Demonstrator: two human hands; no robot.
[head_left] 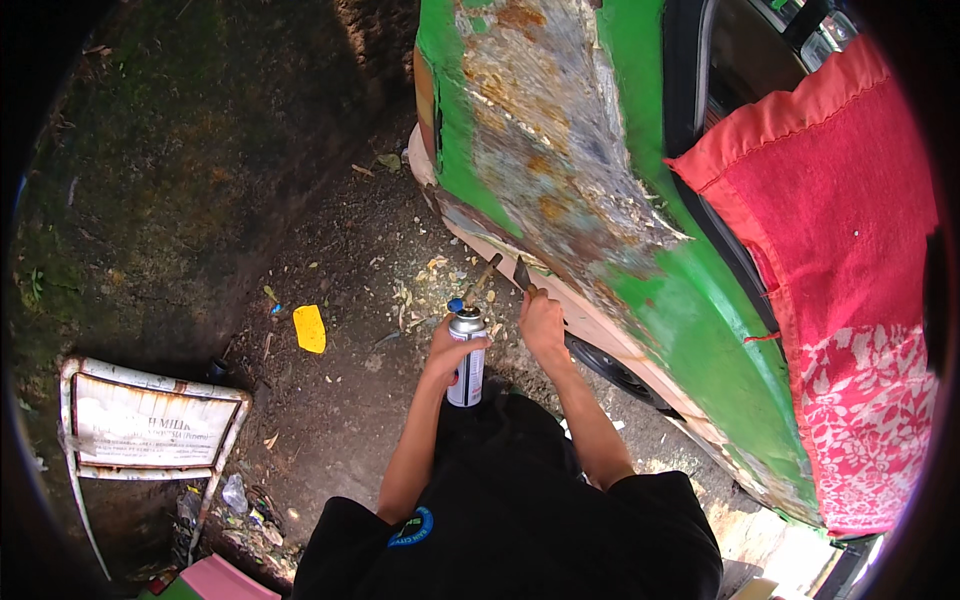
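My left hand [446,350] is wrapped round a white gas canister [466,375] with a silver top. A blow torch head [484,283] with a blue knob sits on the canister, its nozzle pointing up and right toward the car's lower edge. I cannot make out any flame. In my right hand [543,325] is a scraper [522,274], its blade up against the lower edge of the green car body [640,290]. Above both hands, a broad patch [560,140] of that body is stripped to grey and rusty brown, with ragged, peeling paint along its borders.
Paint flakes [430,285] litter the dirt ground below the car. A yellow plastic piece [310,329] lies to the left, beyond it a rusty white metal sign frame [155,420]. A red patterned cloth [830,250] drapes over the car at right. A wheel [615,368] shows beneath.
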